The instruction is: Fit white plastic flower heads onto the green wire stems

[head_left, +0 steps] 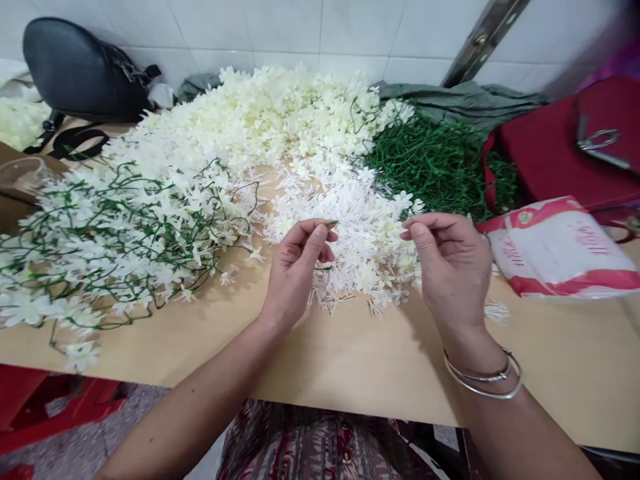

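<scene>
My left hand (299,260) is closed in a pinch on a thin green plastic stem, whose tip (332,223) pokes out past the thumb. To its right, my right hand (453,260) is also pinched, thumb against forefinger; what it holds, if anything, is too small to make out. Small white artificial flowers (404,201) show just beyond its fingertips, and I cannot tell whether they touch. Both hands are above a loose heap of white flower pieces and thin white sticks (345,200).
Left lie white flowers on green stems (145,233). Behind is a cream petal heap (280,107); right of it, bare green stems (435,157). A black bag (85,70), a red bag (555,147) and a white-and-red packet (560,247) flank the wooden table (360,367).
</scene>
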A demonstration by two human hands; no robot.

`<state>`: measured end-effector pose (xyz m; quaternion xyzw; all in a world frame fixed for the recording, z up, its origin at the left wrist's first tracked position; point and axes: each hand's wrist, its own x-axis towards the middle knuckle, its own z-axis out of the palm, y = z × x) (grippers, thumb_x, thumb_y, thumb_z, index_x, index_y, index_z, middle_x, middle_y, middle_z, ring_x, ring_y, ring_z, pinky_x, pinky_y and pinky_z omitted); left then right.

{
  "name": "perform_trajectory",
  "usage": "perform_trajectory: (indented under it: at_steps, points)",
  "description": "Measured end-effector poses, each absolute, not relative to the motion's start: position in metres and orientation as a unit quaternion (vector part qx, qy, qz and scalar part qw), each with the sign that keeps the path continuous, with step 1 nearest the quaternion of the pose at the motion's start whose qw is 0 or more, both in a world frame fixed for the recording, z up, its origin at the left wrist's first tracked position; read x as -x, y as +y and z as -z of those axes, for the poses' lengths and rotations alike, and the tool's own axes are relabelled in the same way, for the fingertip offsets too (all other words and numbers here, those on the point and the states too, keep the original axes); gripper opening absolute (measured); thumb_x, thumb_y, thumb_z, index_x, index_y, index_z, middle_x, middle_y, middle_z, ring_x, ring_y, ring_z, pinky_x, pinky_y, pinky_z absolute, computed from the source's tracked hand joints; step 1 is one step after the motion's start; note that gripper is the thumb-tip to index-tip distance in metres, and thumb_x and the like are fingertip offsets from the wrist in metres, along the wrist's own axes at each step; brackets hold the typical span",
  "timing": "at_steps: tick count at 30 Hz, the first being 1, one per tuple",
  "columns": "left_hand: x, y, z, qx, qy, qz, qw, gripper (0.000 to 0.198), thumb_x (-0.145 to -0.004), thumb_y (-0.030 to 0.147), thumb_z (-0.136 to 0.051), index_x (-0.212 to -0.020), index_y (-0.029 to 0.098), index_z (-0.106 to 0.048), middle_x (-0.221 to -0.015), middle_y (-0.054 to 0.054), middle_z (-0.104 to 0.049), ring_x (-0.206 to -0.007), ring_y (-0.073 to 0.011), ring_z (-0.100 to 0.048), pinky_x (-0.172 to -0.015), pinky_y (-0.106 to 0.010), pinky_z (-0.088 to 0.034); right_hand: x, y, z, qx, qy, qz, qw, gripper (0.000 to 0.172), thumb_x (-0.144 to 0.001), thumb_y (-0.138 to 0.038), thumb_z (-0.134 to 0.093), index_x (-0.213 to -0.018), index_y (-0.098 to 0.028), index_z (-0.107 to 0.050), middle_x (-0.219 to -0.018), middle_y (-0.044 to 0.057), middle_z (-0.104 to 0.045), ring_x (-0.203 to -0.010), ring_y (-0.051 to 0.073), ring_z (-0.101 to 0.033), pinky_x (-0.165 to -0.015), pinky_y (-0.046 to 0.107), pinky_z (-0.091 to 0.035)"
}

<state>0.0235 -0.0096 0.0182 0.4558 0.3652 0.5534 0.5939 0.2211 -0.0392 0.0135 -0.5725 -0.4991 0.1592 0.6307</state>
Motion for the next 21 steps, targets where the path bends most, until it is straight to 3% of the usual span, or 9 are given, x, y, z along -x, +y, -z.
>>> perform_trajectory:
  at_steps: [4,7,11,15,21]
  points:
    - [-0.023,-0.008,-0.021,-0.462,0.374,-0.548,0.588,0.013,-0.095,0.038,-0.077,-0.099,0.027,-0.08,-0.09,0.0,-0.071,-0.068,-0.0074,-0.057,-0.067,-0.022,-0.05,-0.223,-0.036,-0.008,0.583,-0.595,-0.126,0.539,0.005,-0.094,-0.025,-0.069,-0.096,-0.023,-0.074,-0.093,0.003,-0.073,-0.089,0.021,-0.069,-0.084,0.04,-0.055]
    - [-0.025,-0.009,-0.023,-0.454,0.366,-0.541,0.606,0.017,-0.092,0.039,-0.08,-0.102,0.025,-0.081,-0.09,0.0,-0.07,-0.067,-0.0071,-0.056,-0.066,-0.021,-0.051,-0.219,-0.036,-0.002,0.594,-0.661,-0.122,0.442,0.014,-0.095,-0.023,-0.068,-0.107,-0.023,-0.075,-0.108,0.008,-0.072,-0.102,0.026,-0.067,-0.092,0.045,-0.054]
    - [-0.026,-0.01,-0.024,-0.437,0.355,-0.528,0.636,0.023,-0.092,0.036,-0.082,-0.112,0.024,-0.079,-0.091,-0.001,-0.071,-0.069,-0.0081,-0.058,-0.066,-0.021,-0.052,-0.214,-0.037,0.002,0.598,-0.707,-0.139,0.352,0.014,-0.094,-0.013,-0.065,-0.094,-0.025,-0.073,-0.098,0.008,-0.072,-0.098,0.027,-0.064,-0.092,0.046,-0.051]
    - [-0.025,-0.008,-0.021,-0.428,0.351,-0.538,0.636,0.032,-0.093,0.035,-0.081,-0.121,0.025,-0.073,-0.092,-0.001,-0.074,-0.07,-0.0089,-0.063,-0.069,-0.022,-0.055,-0.212,-0.038,-0.001,0.593,-0.695,-0.137,0.383,0.013,-0.097,-0.016,-0.064,-0.094,-0.025,-0.073,-0.098,0.007,-0.072,-0.098,0.026,-0.065,-0.092,0.043,-0.051]
    - [-0.026,-0.01,-0.02,-0.411,0.339,-0.516,0.67,0.041,-0.09,0.043,-0.085,-0.122,0.024,-0.069,-0.103,-0.002,-0.08,-0.073,-0.0095,-0.072,-0.077,-0.024,-0.06,-0.215,-0.037,0.001,0.592,-0.672,-0.128,0.425,0.026,-0.098,-0.014,-0.055,-0.106,-0.024,-0.077,-0.102,0.008,-0.077,-0.099,0.025,-0.072,-0.09,0.042,-0.055]
